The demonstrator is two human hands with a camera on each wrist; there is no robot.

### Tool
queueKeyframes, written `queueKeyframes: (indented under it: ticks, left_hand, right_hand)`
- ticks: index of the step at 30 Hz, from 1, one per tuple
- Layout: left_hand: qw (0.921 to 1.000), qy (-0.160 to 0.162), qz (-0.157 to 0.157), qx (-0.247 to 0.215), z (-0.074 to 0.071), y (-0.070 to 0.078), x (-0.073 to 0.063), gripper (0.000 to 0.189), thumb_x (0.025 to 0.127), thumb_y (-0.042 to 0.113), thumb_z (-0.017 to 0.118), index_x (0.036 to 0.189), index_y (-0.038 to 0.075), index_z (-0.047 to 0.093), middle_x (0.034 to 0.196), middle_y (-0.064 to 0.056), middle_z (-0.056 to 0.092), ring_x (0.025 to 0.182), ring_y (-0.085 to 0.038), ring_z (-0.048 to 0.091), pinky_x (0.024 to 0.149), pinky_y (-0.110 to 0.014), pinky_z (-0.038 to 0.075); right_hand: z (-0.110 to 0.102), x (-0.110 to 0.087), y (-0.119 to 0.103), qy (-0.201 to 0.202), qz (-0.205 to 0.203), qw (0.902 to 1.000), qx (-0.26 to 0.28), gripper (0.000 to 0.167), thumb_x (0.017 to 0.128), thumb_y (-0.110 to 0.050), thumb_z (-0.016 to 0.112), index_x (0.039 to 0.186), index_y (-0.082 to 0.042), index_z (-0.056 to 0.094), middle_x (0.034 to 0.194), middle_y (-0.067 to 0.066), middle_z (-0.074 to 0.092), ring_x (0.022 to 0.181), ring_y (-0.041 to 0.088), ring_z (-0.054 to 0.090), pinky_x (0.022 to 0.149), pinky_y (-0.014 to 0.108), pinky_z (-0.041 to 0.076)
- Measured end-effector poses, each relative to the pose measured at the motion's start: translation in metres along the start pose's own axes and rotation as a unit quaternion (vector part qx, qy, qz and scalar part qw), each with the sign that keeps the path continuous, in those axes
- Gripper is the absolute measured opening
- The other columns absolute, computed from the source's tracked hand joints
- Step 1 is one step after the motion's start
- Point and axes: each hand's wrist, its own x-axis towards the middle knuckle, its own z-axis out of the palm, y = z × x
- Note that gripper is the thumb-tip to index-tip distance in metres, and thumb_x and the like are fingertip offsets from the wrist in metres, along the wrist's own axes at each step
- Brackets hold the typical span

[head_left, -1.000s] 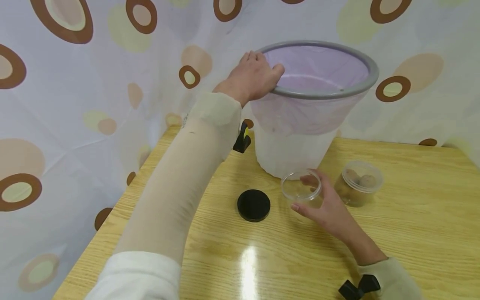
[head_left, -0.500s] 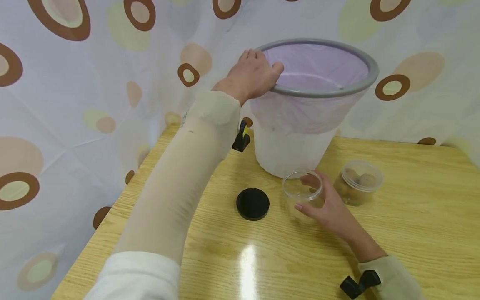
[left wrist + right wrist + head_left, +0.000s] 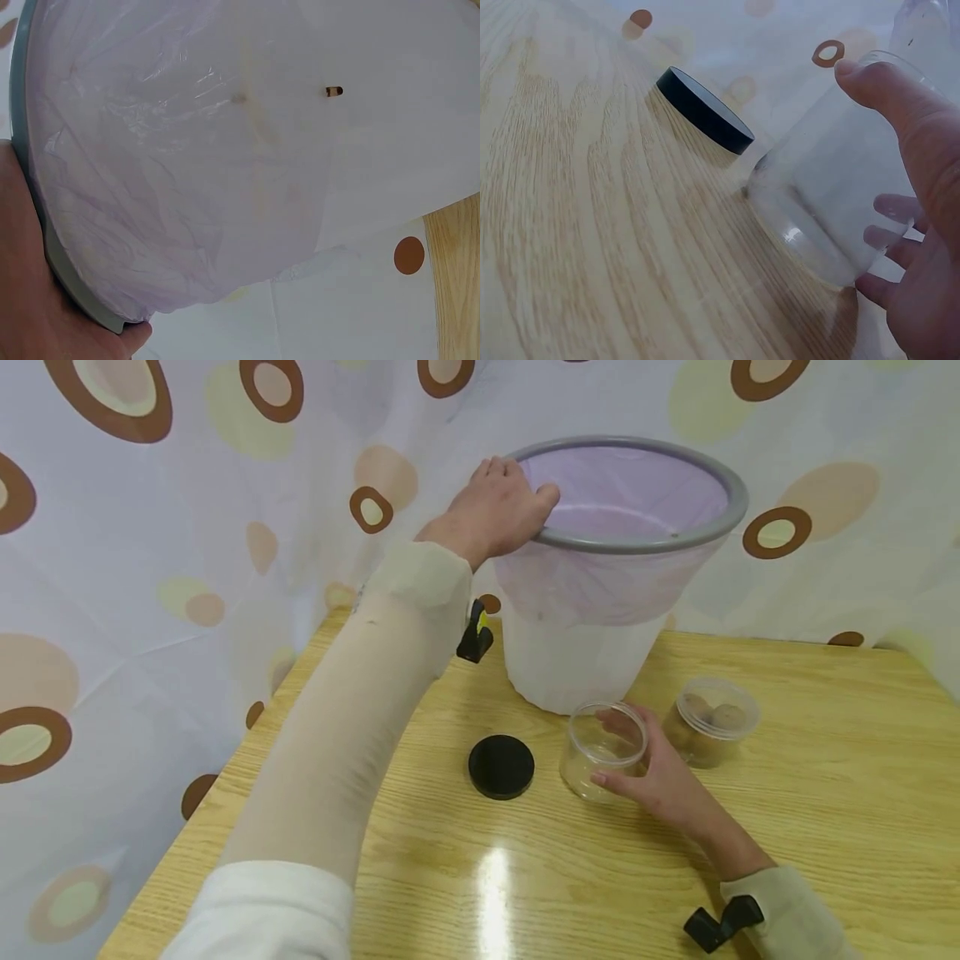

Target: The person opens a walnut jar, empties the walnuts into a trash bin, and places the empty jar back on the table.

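My left hand [image 3: 495, 510] grips the left side of the grey rim [image 3: 637, 545] of a waste bin [image 3: 577, 664]. The bin is translucent white, lined with a thin purple bag [image 3: 600, 589] folded over its edge. In the left wrist view the fingers [image 3: 30, 277] wrap the rim. Beside the bin's foot, my right hand [image 3: 667, 777] holds a clear lidless jar [image 3: 588, 768] that stands upright on the table. Its thumb [image 3: 874, 82] lies along the near side, and several fingertips show through the wall. No contents are visible in the jar.
A flat black lid [image 3: 502, 767] lies left of the jar. Behind the right hand stands a lidded clear tub [image 3: 708, 727] with roundish brown items inside. The wooden table [image 3: 420, 877] meets a patterned cloth [image 3: 187, 677] at the left and back.
The jar and right hand have shifted slightly right, away from the black lid, and the jar's base shows more clearly. The left hand keeps its place on the rim.
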Motion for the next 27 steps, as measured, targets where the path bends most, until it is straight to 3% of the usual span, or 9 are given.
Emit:
queueKeyframes:
  ticks: [3,8,11,14,15,18,21,23,27]
  left_hand:
    - [0.9999,0.009,0.003,-0.004,0.001,-0.002,0.000,0.074,0.101,0.045,0.008,0.156,-0.004,0.006,0.167,-0.014,0.005,0.154,-0.020,0.004,0.125,-0.028,-0.002]
    - [0.9984,0.053,0.007,-0.018,0.007,-0.008,-0.001,0.069,0.102,0.042,0.012,0.153,-0.004,0.020,0.162,-0.014,0.023,0.150,-0.022,0.020,0.125,-0.031,0.008]
    - [0.9951,0.093,0.004,-0.034,0.012,-0.010,-0.002,0.066,0.102,0.040,0.016,0.153,0.000,0.026,0.158,-0.011,0.033,0.146,-0.022,0.030,0.123,-0.038,0.020]
    - [0.9883,0.141,0.011,-0.057,0.015,-0.010,-0.003,0.061,0.103,0.034,0.022,0.155,0.002,0.027,0.158,-0.008,0.037,0.145,-0.021,0.035,0.122,-0.036,0.024]
    - [0.9852,0.157,0.018,-0.065,0.015,-0.010,-0.004,0.060,0.103,0.032,0.023,0.155,0.003,0.026,0.159,-0.007,0.036,0.146,-0.020,0.034,0.122,-0.033,0.024]
    - [0.9723,0.206,0.052,-0.097,0.016,-0.008,-0.008,0.055,0.103,0.024,0.030,0.155,0.007,0.030,0.159,-0.004,0.036,0.147,-0.014,0.033,0.120,-0.022,0.024]
    - [0.9545,0.251,0.111,-0.116,0.018,-0.004,-0.017,0.052,0.102,0.017,0.037,0.153,0.011,0.037,0.157,-0.001,0.041,0.145,-0.009,0.035,0.116,-0.014,0.024]
    - [0.9363,0.283,0.169,-0.123,0.021,-0.001,-0.023,0.050,0.100,0.012,0.040,0.150,0.010,0.042,0.153,-0.003,0.045,0.142,-0.010,0.039,0.114,-0.012,0.026]
    - [0.8773,0.345,0.307,-0.132,0.032,0.011,-0.034,0.046,0.094,0.000,0.042,0.139,0.003,0.054,0.139,-0.010,0.056,0.117,-0.017,0.053,0.095,-0.018,0.040]
  right_hand:
    - [0.000,0.000,-0.002,-0.005,0.005,1.0000,0.003,0.089,0.087,-0.013,0.076,0.155,-0.016,0.019,0.156,0.012,0.034,0.145,0.037,0.031,0.109,0.068,0.026]
    - [-0.004,-0.003,-0.009,0.010,-0.003,0.9999,0.008,0.089,0.087,-0.008,0.075,0.155,-0.009,0.017,0.156,0.017,0.033,0.144,0.038,0.029,0.112,0.062,0.026]
    - [-0.007,-0.006,-0.016,0.029,-0.030,0.9991,-0.008,0.083,0.088,-0.005,0.072,0.153,-0.006,0.021,0.156,0.016,0.033,0.144,0.036,0.029,0.117,0.038,0.031]
    - [-0.012,-0.008,-0.023,0.044,-0.063,0.9970,-0.015,0.073,0.092,-0.001,0.065,0.152,-0.005,0.025,0.152,0.012,0.036,0.144,0.024,0.033,0.111,0.014,0.032]
    - [-0.014,-0.009,-0.025,0.047,-0.071,0.9962,-0.014,0.069,0.094,-0.001,0.062,0.152,-0.006,0.026,0.151,0.010,0.037,0.143,0.021,0.034,0.109,0.009,0.030]
    - [-0.020,-0.014,-0.030,0.060,-0.087,0.9944,-0.012,0.061,0.097,0.001,0.055,0.151,-0.010,0.029,0.147,0.003,0.040,0.138,0.012,0.039,0.108,0.010,0.032]
    - [-0.028,-0.019,-0.036,0.068,-0.097,0.9929,-0.010,0.057,0.099,0.002,0.051,0.151,-0.008,0.030,0.147,0.000,0.041,0.137,0.012,0.040,0.107,0.011,0.034]
    - [-0.034,-0.022,-0.039,0.076,-0.111,0.9909,-0.002,0.056,0.098,0.005,0.049,0.150,-0.004,0.030,0.146,-0.001,0.042,0.136,0.011,0.042,0.107,0.011,0.035]
    - [-0.048,-0.026,-0.041,0.091,-0.151,0.9839,0.027,0.051,0.098,0.009,0.045,0.147,0.004,0.031,0.146,0.001,0.043,0.135,0.010,0.044,0.107,0.013,0.036]
